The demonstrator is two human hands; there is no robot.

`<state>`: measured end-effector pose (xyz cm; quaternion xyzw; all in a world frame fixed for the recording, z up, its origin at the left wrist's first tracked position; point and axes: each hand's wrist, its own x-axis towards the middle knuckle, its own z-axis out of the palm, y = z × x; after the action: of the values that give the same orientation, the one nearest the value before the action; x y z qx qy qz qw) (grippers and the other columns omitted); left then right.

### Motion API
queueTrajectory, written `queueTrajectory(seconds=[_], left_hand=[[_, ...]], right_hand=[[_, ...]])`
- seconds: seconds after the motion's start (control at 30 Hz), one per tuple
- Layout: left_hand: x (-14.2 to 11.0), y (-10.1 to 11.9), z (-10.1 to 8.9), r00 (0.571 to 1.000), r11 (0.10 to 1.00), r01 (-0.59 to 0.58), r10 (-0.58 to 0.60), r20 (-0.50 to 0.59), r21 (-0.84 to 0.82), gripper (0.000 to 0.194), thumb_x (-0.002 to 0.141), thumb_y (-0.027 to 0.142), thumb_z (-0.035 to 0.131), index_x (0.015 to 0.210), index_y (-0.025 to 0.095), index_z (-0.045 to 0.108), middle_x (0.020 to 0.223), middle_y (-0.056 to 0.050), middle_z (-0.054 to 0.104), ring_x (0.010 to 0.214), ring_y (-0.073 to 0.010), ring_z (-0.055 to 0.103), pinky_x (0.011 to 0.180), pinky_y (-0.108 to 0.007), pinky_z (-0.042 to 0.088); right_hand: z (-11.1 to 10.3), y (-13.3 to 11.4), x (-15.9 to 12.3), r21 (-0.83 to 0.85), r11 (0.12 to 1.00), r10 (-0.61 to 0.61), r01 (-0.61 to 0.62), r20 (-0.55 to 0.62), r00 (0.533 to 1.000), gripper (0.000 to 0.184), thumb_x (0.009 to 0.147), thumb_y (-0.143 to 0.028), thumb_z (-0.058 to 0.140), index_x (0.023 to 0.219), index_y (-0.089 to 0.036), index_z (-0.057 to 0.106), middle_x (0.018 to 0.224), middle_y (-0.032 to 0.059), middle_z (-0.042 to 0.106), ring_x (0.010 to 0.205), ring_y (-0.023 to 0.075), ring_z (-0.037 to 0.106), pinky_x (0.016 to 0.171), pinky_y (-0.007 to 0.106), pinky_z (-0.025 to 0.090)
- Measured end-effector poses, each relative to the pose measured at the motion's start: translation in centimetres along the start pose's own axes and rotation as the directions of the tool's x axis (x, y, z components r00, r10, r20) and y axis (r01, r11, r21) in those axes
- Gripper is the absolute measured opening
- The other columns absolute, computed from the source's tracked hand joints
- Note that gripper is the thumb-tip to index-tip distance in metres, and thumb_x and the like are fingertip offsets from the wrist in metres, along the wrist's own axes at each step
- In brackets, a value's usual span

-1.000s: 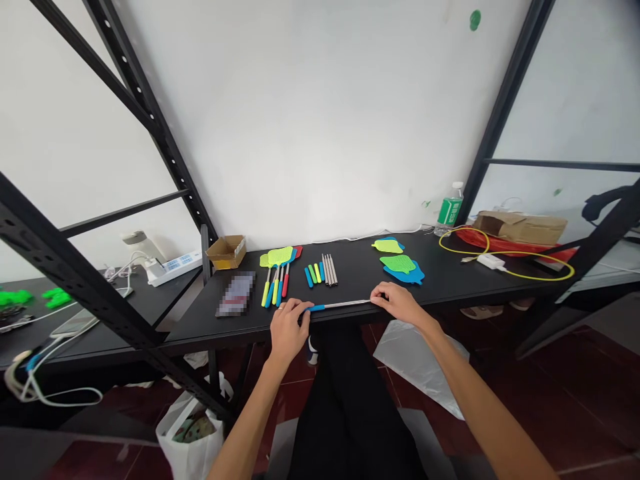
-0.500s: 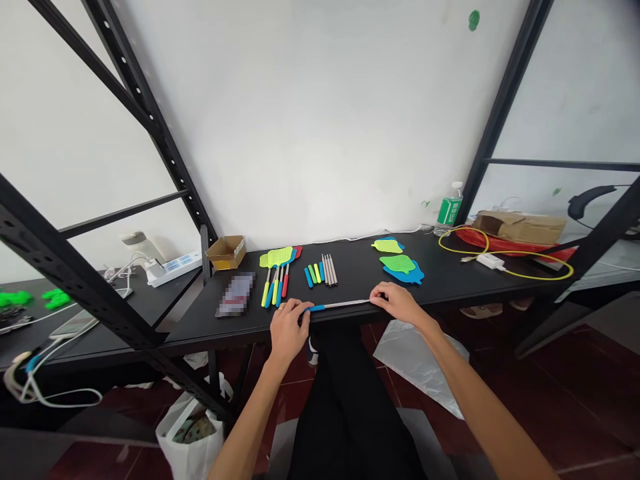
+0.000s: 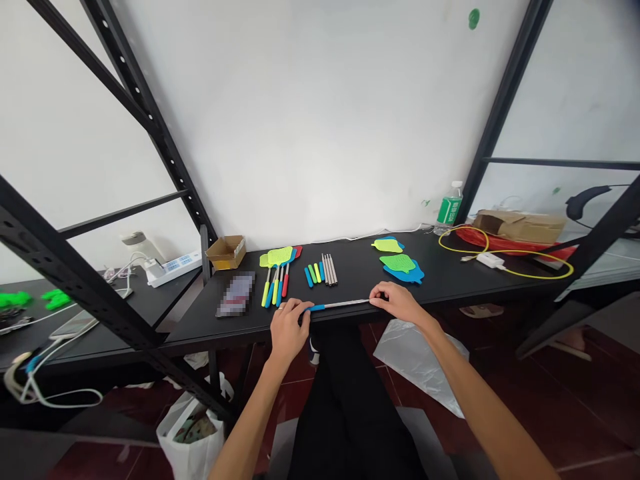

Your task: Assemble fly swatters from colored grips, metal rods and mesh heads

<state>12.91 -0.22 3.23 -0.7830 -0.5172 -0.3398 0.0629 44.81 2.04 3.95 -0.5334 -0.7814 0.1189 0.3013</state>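
Observation:
A thin metal rod (image 3: 347, 303) with a blue handle (image 3: 317, 308) lies level along the table's front edge between my hands. My left hand (image 3: 290, 327) is closed on the handle end, partly hiding it. At the other end, my right hand (image 3: 395, 302) pinches the rod's tip. Beyond the rod are several loose coloured handles (image 3: 314, 274) and a row of metal rods (image 3: 329, 270). Fly swatters (image 3: 277, 277) with yellow, blue and red parts lie to the left. Loose green swatter heads (image 3: 397, 264) and blue ones (image 3: 413, 274) are at the right.
On the black table (image 3: 345, 329) are a small cardboard box (image 3: 226, 253) and a blurred-out flat object (image 3: 236, 295). A bottle (image 3: 449, 209), a yellow cable (image 3: 540, 272) and a larger carton (image 3: 520, 227) stand at the right. Black shelf posts (image 3: 165, 133) rise at both sides.
My hands and the rod hold nearly the same position. At the lower right, a foot in a sandal now shows on the floor beyond the shelf.

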Motion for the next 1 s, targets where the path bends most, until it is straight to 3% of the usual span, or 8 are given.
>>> queueTrajectory(seconds=[0.23, 0.4, 0.8, 1.0], left_hand=[[0.0, 0.0, 0.0, 1.0, 1.0, 0.006, -0.006, 0.004, 0.006, 0.03, 0.098, 0.029, 0.042, 0.105, 0.028, 0.071, 0.101, -0.005, 0.066, 0.09, -0.022, 0.06, 0.078, -0.035, 0.046], [0.0, 0.0, 0.0, 1.0, 1.0, -0.001, 0.001, -0.002, 0.009, 0.03, 0.098, 0.029, 0.042, 0.106, 0.028, 0.07, 0.1, -0.005, 0.065, 0.089, -0.0216, 0.06, 0.08, -0.035, 0.046], [0.1, 0.0, -0.1, 1.0, 1.0, 0.0, 0.0, 0.003, 0.021, 0.029, 0.097, 0.029, 0.043, 0.106, 0.028, 0.07, 0.101, -0.005, 0.065, 0.09, -0.0221, 0.06, 0.077, -0.033, 0.046], [0.0, -0.2, 0.1, 1.0, 0.999, 0.001, -0.001, 0.006, 0.035, 0.029, 0.098, 0.029, 0.042, 0.106, 0.028, 0.07, 0.102, -0.004, 0.065, 0.091, -0.0223, 0.059, 0.078, -0.033, 0.044]], right_hand=[[0.0, -0.3, -0.2, -0.027, 1.0, 0.015, -0.016, -0.018, 1.0, 0.019, 0.089, -0.038, 0.055, 0.082, -0.027, 0.068, 0.089, 0.0012, 0.069, 0.084, 0.0199, 0.059, 0.069, 0.031, 0.039], [-0.1, 0.2, 0.0, 0.029, 1.0, 0.007, -0.007, 0.002, 1.0, 0.015, 0.086, -0.037, 0.06, 0.093, -0.027, 0.069, 0.089, 0.0008, 0.069, 0.079, 0.0188, 0.058, 0.07, 0.03, 0.041], [-0.2, -0.9, -0.2, -0.038, 0.999, 0.031, -0.031, -0.017, 0.999, 0.02, 0.089, -0.037, 0.054, 0.082, -0.027, 0.069, 0.09, 0.0017, 0.069, 0.085, 0.0203, 0.059, 0.068, 0.03, 0.038], [-0.1, -0.6, 0.0, 0.007, 0.999, 0.035, -0.035, -0.003, 0.999, 0.017, 0.086, -0.04, 0.059, 0.093, -0.028, 0.07, 0.088, -0.0001, 0.068, 0.08, 0.0186, 0.058, 0.069, 0.03, 0.039]])
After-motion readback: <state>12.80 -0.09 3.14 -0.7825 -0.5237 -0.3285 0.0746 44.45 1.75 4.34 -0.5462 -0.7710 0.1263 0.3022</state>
